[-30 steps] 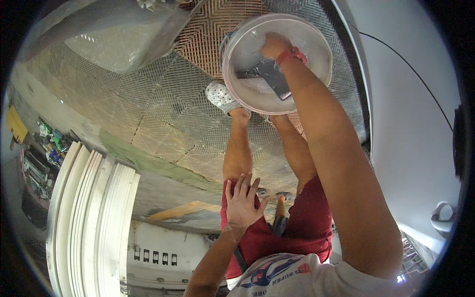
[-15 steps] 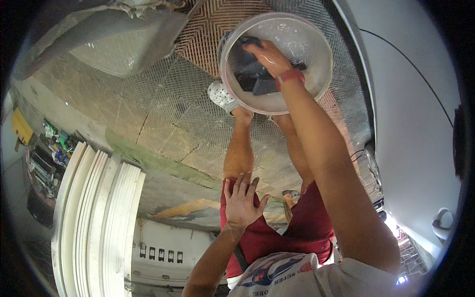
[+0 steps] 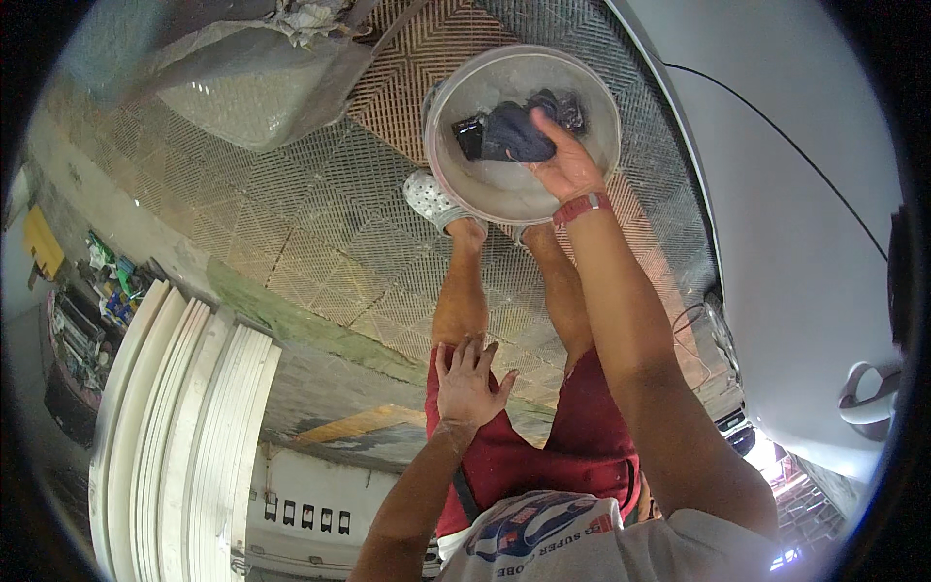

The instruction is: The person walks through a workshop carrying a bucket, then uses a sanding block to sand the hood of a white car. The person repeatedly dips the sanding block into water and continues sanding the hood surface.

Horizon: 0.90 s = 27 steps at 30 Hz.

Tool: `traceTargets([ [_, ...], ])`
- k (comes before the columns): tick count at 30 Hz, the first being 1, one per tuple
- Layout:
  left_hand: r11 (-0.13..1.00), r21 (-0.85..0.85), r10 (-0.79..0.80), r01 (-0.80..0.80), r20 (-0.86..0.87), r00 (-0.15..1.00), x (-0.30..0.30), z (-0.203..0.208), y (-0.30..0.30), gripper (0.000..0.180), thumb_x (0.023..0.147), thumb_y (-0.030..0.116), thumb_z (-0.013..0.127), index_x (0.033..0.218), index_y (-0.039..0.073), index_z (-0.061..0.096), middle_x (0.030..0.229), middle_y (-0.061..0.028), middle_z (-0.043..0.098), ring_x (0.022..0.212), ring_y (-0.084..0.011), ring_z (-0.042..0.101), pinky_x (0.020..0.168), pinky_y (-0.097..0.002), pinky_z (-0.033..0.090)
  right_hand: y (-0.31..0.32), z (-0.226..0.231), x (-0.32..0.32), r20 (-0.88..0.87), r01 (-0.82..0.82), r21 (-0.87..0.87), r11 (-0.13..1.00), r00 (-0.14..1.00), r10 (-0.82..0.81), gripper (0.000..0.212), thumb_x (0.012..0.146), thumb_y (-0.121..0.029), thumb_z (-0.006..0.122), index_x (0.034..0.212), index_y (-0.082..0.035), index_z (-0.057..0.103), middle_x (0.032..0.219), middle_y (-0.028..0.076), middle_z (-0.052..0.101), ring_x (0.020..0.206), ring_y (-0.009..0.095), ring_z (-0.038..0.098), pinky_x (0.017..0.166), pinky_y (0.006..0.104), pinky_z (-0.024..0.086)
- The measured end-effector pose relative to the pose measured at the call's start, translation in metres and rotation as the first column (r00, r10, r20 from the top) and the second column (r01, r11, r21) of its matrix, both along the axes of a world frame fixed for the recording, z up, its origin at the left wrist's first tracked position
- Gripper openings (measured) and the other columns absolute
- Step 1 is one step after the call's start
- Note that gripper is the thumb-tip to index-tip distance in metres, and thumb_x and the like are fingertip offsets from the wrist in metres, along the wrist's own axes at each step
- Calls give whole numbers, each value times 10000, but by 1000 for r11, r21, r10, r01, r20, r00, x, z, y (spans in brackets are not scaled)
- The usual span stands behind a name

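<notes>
A round translucent bucket [image 3: 603,107] with cloudy, sudsy water stands on the floor in front of my feet. Inside its mouth, my right hand [image 3: 567,173] grips a soaked dark cloth [image 3: 516,133], the thumb pressed over its bunched part. More of the dark fabric spreads toward the bucket's left and far sides; its full shape is hidden by folds and water. A red band circles my right wrist. My left hand [image 3: 470,391] lies with fingers spread on my left thigh, over the maroon shorts [image 3: 524,456], holding nothing.
A light-coloured car [image 3: 776,184] curves along the right, with its door handle [image 3: 870,400] low down. At far left, a plastic-covered object [image 3: 262,92] sits on the slatted floor tiles [image 3: 291,213]. White panels [image 3: 179,427] stand at lower left beside assorted clutter [image 3: 107,291].
My right hand has drawn back toward me and turned, raising a bunched part of the dark cloth. My left hand stays on my thigh.
</notes>
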<state>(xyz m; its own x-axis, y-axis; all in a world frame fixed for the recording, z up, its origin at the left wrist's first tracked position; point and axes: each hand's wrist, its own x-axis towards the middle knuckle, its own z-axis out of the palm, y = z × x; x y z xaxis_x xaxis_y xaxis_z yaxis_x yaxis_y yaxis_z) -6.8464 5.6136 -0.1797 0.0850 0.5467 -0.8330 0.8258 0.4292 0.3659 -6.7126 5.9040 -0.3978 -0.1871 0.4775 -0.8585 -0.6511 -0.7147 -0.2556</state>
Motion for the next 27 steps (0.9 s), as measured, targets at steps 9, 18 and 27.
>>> traceTargets([
  [9, 997, 78, 18, -20, 21, 1000, 6, -9, -27, 633, 928, 556, 685, 1372, 105, 666, 1398, -181, 626, 1408, -366, 517, 1250, -652, 203, 37, -114, -45, 200, -91, -41, 995, 975, 97, 455, 1056, -310, 681, 1417, -64, 553, 1396, 176, 626, 1230, 369, 650, 966, 632, 602],
  [18, 989, 148, 17, -16, -5, 1000, 4, -5, -22, 612, 916, 521, 705, 1371, 113, 666, 1417, -177, 618, 1402, -363, 524, 1226, -656, 240, 57, -138, -32, 358, -254, -219, 942, 877, 320, 436, 1103, -373, 564, 1453, -112, 569, 1406, 203, 639, 1308, 399, 618, 1041, 617, 538],
  [27, 782, 92, 607, -616, 108, 787, 13, 20, 24, 641, 959, 519, 666, 1400, 54, 630, 1424, -215, 617, 1378, -391, 541, 1229, -564, 299, 25, 160, -9, 162, -371, 174, 912, 925, 345, 308, 1097, -346, 596, 1294, -124, 679, 1383, 43, 659, 1206, 271, 651, 1002, 546, 521],
])
